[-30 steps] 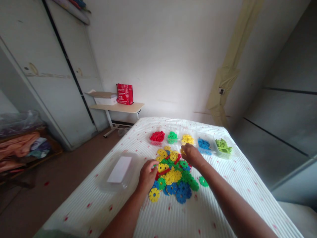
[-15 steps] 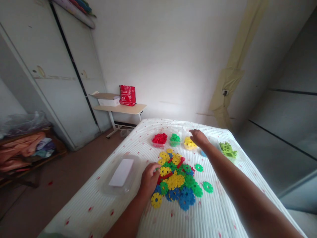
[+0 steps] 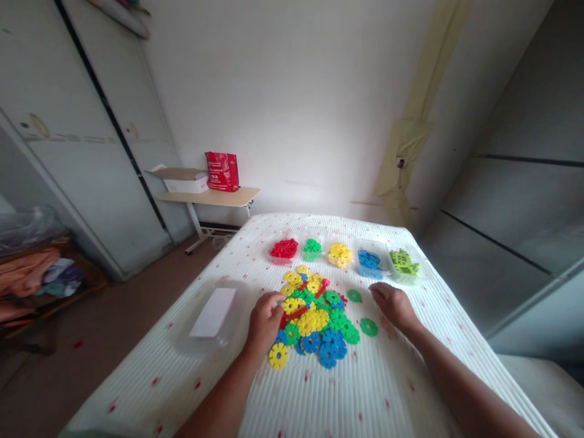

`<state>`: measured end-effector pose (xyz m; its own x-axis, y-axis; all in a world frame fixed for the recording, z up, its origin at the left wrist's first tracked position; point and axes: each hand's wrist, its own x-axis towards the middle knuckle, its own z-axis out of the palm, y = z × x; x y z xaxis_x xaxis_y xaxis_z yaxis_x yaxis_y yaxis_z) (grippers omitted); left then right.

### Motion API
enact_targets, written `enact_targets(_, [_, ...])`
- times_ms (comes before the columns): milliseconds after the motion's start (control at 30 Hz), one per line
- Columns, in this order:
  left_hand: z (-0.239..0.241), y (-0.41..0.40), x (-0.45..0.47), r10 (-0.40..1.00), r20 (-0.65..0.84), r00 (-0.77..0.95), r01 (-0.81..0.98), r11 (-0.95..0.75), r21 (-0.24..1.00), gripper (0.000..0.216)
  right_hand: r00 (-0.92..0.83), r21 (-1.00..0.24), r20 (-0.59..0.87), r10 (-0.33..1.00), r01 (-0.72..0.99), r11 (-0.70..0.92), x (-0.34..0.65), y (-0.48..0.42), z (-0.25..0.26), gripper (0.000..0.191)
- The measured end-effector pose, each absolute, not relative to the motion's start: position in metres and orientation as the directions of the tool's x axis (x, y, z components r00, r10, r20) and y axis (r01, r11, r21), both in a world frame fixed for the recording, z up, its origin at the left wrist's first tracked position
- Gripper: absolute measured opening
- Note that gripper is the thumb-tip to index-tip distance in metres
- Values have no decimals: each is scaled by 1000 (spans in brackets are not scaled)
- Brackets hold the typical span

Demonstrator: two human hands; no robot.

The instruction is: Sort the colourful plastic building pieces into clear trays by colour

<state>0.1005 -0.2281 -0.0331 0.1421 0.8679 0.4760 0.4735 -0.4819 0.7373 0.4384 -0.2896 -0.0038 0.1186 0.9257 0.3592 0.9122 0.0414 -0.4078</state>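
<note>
A mixed heap of notched plastic disc pieces (image 3: 314,319) in yellow, green, blue and red lies mid-table. At its left edge rests my left hand (image 3: 264,319), fingers curled toward the thumb; whatever is between them is too small to make out. My right hand (image 3: 393,304) hovers right of the heap, fingers extended leftward, with no piece visible in it. Two loose green discs (image 3: 369,327) lie between it and the heap. Behind stand clear tubs holding red pieces (image 3: 283,250), green pieces (image 3: 312,249), yellow pieces (image 3: 340,254), blue pieces (image 3: 368,260) and lime-green pieces (image 3: 403,261).
A clear plastic lid or tray (image 3: 182,340) with a white paper (image 3: 213,312) lies on the left of the white ribbed cover (image 3: 292,401). Beyond, a small side table (image 3: 237,197) bears a red bag (image 3: 222,171) and a white box (image 3: 185,184). Cabinets flank both sides.
My right hand has come back from above the yellow tub to beside the heap, uncovering the blue tub. My left hand stays by the heap. The view has shifted slightly right.
</note>
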Motion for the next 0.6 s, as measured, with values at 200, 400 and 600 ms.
enact_targets(200, [20, -255, 137, 742, 438, 506, 539, -670, 511, 20, 473, -684, 274, 837, 708, -176, 457, -298, -17, 30])
enact_targets(400, [38, -277, 214, 466, 330, 821, 346, -865, 362, 14, 613, -840, 184, 769, 504, -201, 451, -297, -5, 32])
enact_targets(600, [3, -284, 268, 387, 224, 895, 372, -922, 105, 13, 617, -864, 173, 767, 469, -182, 447, -300, 0, 31])
